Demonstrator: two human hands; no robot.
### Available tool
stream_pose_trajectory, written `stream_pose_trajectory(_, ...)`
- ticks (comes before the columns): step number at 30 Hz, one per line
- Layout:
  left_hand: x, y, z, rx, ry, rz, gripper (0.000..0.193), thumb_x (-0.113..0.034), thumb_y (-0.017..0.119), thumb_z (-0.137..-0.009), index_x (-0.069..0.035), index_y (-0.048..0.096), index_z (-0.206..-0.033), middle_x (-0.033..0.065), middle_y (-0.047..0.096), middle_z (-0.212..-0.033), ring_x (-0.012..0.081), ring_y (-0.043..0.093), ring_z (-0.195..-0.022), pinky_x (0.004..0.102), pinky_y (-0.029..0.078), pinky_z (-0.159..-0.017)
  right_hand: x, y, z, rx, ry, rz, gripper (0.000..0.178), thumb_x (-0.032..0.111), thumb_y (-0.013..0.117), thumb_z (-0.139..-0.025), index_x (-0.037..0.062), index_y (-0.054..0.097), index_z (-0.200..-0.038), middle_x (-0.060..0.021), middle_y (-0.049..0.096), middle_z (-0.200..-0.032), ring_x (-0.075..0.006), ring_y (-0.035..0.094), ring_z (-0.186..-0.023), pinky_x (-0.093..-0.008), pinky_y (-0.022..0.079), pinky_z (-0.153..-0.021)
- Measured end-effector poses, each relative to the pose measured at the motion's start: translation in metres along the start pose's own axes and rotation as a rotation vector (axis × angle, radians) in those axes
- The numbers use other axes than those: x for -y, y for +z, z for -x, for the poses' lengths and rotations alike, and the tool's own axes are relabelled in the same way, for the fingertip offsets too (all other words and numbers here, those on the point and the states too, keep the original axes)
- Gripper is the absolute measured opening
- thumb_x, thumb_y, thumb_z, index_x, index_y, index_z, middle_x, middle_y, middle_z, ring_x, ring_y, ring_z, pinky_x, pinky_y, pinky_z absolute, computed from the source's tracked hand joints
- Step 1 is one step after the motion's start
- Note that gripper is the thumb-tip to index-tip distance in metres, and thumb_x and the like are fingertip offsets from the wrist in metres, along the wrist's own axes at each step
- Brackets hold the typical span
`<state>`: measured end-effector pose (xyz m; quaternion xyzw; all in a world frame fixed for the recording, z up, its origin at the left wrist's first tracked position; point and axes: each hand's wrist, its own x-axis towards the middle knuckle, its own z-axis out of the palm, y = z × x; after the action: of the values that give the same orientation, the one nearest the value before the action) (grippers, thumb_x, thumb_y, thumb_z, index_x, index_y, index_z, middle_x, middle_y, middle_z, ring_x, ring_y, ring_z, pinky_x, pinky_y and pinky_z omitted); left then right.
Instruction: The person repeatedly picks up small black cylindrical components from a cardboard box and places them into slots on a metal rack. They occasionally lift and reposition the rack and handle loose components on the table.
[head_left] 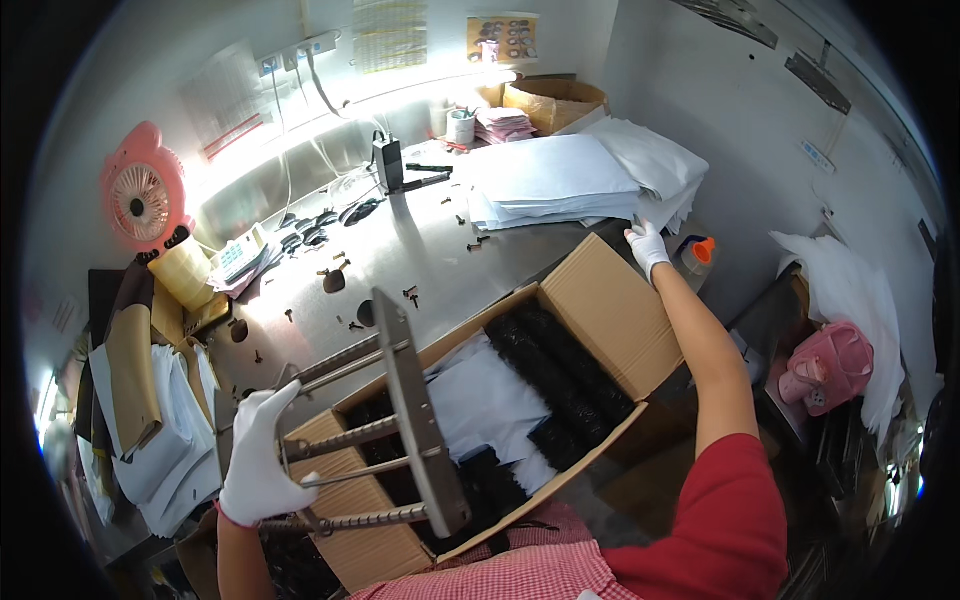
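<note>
My left hand (262, 455), in a white glove, grips one end of a grey metal rack (415, 410) made of end plates joined by rods and notched bars. The rack is tilted over the left part of an open cardboard box (610, 320). Inside the box lie black, shiny wrapped bundles (560, 360) and white sheets (485, 395). My right hand (647, 245), also gloved, reaches past the box's raised flap to the near corner of a stack of white sheets (555, 175). Its fingers look parted, with nothing visible in them.
Small dark parts and screws (335, 282) lie scattered on the metal table (400, 235). Beyond them are a black upright device (388, 162), a calculator (240, 258) and a pink fan (145, 195). Papers and folders (150, 400) stand left; an orange-topped bottle (698, 255) is right.
</note>
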<state>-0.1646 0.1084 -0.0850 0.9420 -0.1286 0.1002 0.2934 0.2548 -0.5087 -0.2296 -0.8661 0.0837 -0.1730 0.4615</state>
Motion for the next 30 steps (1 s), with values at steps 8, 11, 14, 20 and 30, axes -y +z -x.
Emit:
stream_pose_trajectory(8, -0.004, 0.002, -0.080, 0.166, 0.033, 0.620, 0.112, -0.009, 0.074, -0.063, -0.007, 0.017, -0.159, 0.0184, 0.049, -0.137, 0.0218, 0.051, -0.121, 0.0365, 0.044, -0.104, 0.376, 0.018, 0.258, 0.662, -1.611, 0.067, 0.120, 0.072, 0.082, -0.054, 0.0028, 0.043, -0.143, -0.0228, 0.047, -0.142, -0.0432, 0.043, -0.131, -0.0522, 0.031, -0.112)
stream_pose_trajectory(11, 0.011, -0.016, -0.089, 0.207, 0.093, 0.785, 0.108, -0.010, 0.076, -0.071, -0.007, 0.015, -0.160, 0.0173, 0.049, -0.141, 0.0225, 0.047, -0.130, 0.0358, 0.034, -0.114, 0.441, 0.036, 0.273, 0.509, -1.625, -0.144, 0.065, 0.030, 0.088, -0.058, 0.0091, 0.061, -0.113, -0.0103, 0.061, -0.103, -0.0306, 0.058, -0.097, -0.0380, 0.045, -0.086)
stream_pose_trajectory(14, 0.018, -0.033, -0.097, -0.260, 0.041, 0.832, 0.087, -0.016, 0.075, -0.083, -0.003, 0.027, -0.154, 0.0167, 0.050, -0.142, 0.0270, 0.046, -0.135, 0.0371, 0.035, -0.114, 0.489, 0.038, 0.271, 0.285, -1.500, -0.093, 0.056, 0.016, 0.084, -0.057, 0.0076, 0.065, -0.109, -0.0111, 0.064, -0.100, -0.0312, 0.060, -0.095, -0.0380, 0.050, -0.086)
stream_pose_trajectory(20, 0.011, -0.084, -0.039, -0.759, 0.133, 0.970, 0.036, -0.011, 0.058, -0.091, -0.001, 0.057, -0.126, 0.0096, 0.065, -0.116, 0.0156, 0.060, -0.108, 0.0296, 0.046, -0.096, 0.591, 0.028, 0.239, -0.266, -1.527, -0.197, 0.055, 0.008, 0.081, -0.064, 0.0024, 0.065, -0.116, -0.0124, 0.064, -0.103, -0.0254, 0.064, -0.095, -0.0330, 0.053, -0.089)
stream_pose_trajectory(30, 0.058, 0.078, 0.006, 0.093, 0.030, 0.776, 0.033, -0.020, 0.062, -0.097, -0.006, 0.060, -0.127, 0.0081, 0.068, -0.113, 0.0185, 0.064, -0.109, 0.0315, 0.049, -0.099, 0.780, 0.068, 0.290, -0.725, -1.493, -0.235, 0.043, 0.032, 0.078, -0.076, 0.0040, 0.069, -0.109, -0.0160, 0.072, -0.095, -0.0298, 0.069, -0.085, -0.0400, 0.054, -0.078)
